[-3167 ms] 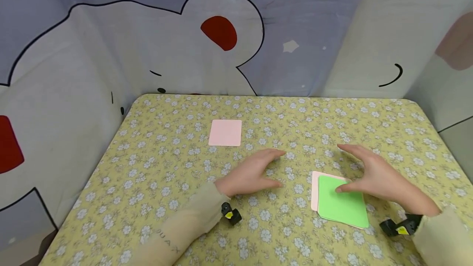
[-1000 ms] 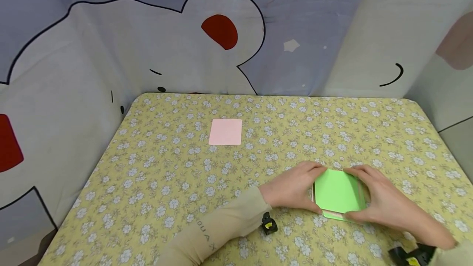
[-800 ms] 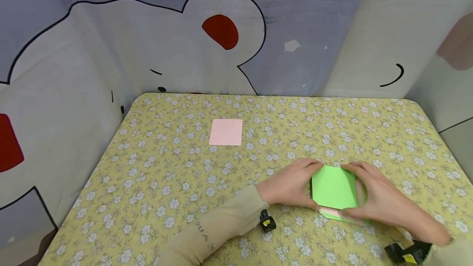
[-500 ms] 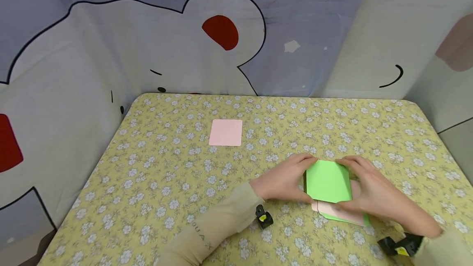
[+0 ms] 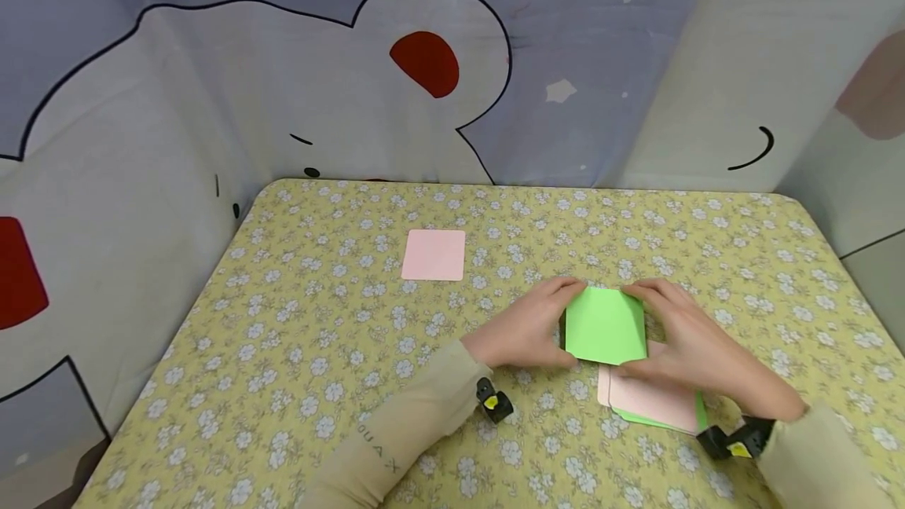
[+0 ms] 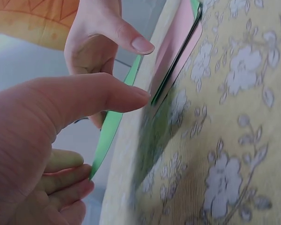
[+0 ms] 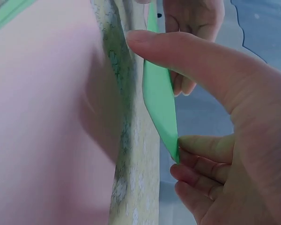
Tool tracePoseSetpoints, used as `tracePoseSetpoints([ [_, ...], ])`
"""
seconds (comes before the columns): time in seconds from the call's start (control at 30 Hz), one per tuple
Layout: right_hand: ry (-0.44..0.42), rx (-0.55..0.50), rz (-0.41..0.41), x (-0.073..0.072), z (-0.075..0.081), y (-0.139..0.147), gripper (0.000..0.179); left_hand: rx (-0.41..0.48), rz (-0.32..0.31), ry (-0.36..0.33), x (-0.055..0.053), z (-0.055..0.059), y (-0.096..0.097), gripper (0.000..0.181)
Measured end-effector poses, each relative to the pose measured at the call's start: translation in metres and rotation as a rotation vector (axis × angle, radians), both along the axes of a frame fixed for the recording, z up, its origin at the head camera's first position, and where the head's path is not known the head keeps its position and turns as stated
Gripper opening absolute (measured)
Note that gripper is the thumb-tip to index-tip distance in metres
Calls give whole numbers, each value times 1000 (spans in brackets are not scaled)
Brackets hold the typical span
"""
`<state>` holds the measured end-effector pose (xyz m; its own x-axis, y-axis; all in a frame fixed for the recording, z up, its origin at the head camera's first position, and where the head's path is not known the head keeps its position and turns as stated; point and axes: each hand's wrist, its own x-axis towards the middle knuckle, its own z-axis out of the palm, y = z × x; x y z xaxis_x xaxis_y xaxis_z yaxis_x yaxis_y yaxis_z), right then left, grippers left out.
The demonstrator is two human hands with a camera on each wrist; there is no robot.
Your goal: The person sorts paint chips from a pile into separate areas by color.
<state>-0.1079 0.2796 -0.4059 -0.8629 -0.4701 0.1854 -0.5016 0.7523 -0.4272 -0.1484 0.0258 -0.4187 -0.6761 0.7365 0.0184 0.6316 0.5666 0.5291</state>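
Both hands hold one square green card (image 5: pixel 604 326) between them, lifted off the table. My left hand (image 5: pixel 526 332) grips its left edge, thumb at the near corner and fingers at the far one. On the opposite edge, my right hand (image 5: pixel 682 340) grips it the same way. The wrist views show the thin card edge-on, bowed slightly, with a gap between it and the cloth. Just below and to the right lies a loose pile of cards with a pink card (image 5: pixel 654 400) on top. A green card's edge (image 5: pixel 701 412) sticks out beneath it.
A single pink card (image 5: pixel 434 255) lies flat farther back, left of the hands. The table (image 5: pixel 283 383) wears a yellow floral cloth. A printed curtain (image 5: pixel 580 61) hangs behind and along both sides.
Earlier both hands were apart, the right one over the pile. They then took the top green card by its sides, raised it and moved it left and away, uncovering the pink card beneath.
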Motion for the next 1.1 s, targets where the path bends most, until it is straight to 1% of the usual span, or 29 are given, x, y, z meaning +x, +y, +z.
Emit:
tracePoseSetpoints([
  [0.17, 13, 4, 17, -10, 2, -7, 107, 11, 40, -4, -6, 0, -5, 108],
  [0.23, -4, 7, 17, -13, 3, -10, 106, 8, 54, 2, -9, 0, -7, 108],
  [0.3, -23, 10, 16, -17, 4, -13, 106, 5, 60, 5, -12, 0, -9, 108],
  [0.4, -51, 15, 18, -23, 3, -16, 106, 5, 68, -8, -17, -1, -12, 108],
  [0.77, -89, 28, 29, -46, 1, -28, 104, 38, 109, -87, -31, -2, -24, 107],
  [0.93, -107, 33, 20, -56, 2, -33, 104, 29, 117, -88, -39, -1, -29, 107],
  [1.1, -120, 25, 28, -68, 3, -38, 104, 13, 121, -90, -50, 1, -35, 106],
])
